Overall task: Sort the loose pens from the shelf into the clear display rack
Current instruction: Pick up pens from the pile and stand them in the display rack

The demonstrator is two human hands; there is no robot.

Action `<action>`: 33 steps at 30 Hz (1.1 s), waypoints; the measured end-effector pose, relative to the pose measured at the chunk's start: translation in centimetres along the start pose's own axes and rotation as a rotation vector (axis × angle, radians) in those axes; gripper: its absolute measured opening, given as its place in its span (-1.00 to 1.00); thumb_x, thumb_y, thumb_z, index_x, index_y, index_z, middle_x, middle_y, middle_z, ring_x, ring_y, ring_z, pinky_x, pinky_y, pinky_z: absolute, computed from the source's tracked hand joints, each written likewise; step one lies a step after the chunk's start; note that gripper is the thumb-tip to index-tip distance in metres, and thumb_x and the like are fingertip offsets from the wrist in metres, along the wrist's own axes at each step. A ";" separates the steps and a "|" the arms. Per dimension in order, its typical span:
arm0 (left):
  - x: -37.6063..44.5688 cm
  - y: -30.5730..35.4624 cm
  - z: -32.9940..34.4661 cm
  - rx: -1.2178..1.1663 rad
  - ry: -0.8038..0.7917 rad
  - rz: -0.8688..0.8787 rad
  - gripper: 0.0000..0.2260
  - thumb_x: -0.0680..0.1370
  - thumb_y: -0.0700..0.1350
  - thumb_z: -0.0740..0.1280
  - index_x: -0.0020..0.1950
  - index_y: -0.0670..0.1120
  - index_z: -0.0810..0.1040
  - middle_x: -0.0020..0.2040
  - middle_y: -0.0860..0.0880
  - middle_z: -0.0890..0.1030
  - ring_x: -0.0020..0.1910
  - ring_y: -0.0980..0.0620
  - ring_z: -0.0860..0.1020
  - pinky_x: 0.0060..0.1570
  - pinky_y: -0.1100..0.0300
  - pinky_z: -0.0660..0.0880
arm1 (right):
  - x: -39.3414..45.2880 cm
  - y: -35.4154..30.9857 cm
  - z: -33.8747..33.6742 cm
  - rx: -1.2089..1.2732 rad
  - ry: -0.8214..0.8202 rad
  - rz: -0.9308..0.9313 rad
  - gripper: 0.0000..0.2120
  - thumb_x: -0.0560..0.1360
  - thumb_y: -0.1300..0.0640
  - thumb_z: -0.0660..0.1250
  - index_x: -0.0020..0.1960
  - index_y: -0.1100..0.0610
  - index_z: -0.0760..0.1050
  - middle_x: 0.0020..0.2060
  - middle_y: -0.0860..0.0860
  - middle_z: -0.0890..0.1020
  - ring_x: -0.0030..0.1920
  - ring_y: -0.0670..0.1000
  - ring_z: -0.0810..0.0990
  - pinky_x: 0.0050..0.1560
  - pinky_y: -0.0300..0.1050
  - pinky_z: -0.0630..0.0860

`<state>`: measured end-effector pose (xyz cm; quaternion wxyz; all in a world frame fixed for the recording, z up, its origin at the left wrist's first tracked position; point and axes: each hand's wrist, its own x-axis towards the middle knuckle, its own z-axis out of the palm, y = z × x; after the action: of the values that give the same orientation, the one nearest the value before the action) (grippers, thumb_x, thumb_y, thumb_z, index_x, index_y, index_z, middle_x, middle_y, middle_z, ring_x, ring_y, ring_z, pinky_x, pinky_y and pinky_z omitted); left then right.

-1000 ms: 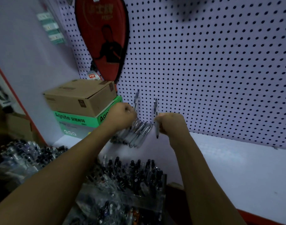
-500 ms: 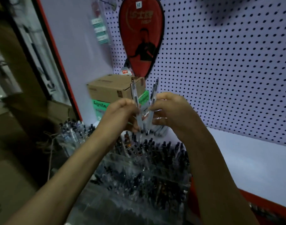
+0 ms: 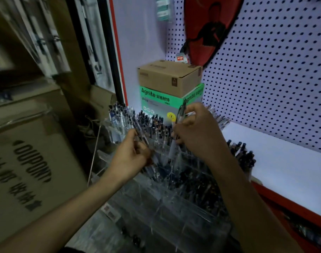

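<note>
My left hand [image 3: 132,157] pinches a clear-barrelled pen [image 3: 142,137] that slants over the clear display rack [image 3: 174,203]. My right hand [image 3: 198,132] grips another pen [image 3: 174,143] held nearly upright, its tip pointing down toward the rack's middle rows. The tiered rack stands in front of the shelf and is packed with several dark-capped pens. A few loose pens [image 3: 221,119] lie on the white shelf [image 3: 283,161] behind my right hand, partly hidden by it.
A brown carton [image 3: 167,77] sits on a green and grey box [image 3: 156,101] at the shelf's back left corner. A red racket cover [image 3: 209,24] hangs on the pegboard [image 3: 274,79]. Large cardboard boxes [image 3: 28,152] stand to the left. A red shelf edge [image 3: 283,203] runs along the front.
Both hands have come away from the loose pens on the shelf and dropped toward the rack, each carrying a pen. The view has swung left and down.
</note>
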<state>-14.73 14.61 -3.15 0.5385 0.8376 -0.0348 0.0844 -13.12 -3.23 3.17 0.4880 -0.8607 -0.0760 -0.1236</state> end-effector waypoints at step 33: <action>0.2 -3.6 -1.7 0.401 -0.332 -0.023 -0.62 0.42 -0.11 0.54 0.20 0.00 0.55 0.02 0.08 0.58 -0.02 0.12 0.57 -0.05 0.30 0.51 | -3.9 4.1 7.2 -0.547 -0.261 -0.056 -0.85 0.56 0.24 0.30 -0.15 0.18 0.62 -0.28 0.12 0.62 -0.28 0.11 0.58 -0.14 0.02 0.64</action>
<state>-14.17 17.61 -5.64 0.3496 0.9304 -0.0957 -0.0553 -14.81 0.82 -4.86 0.2206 -0.9663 -0.1259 -0.0412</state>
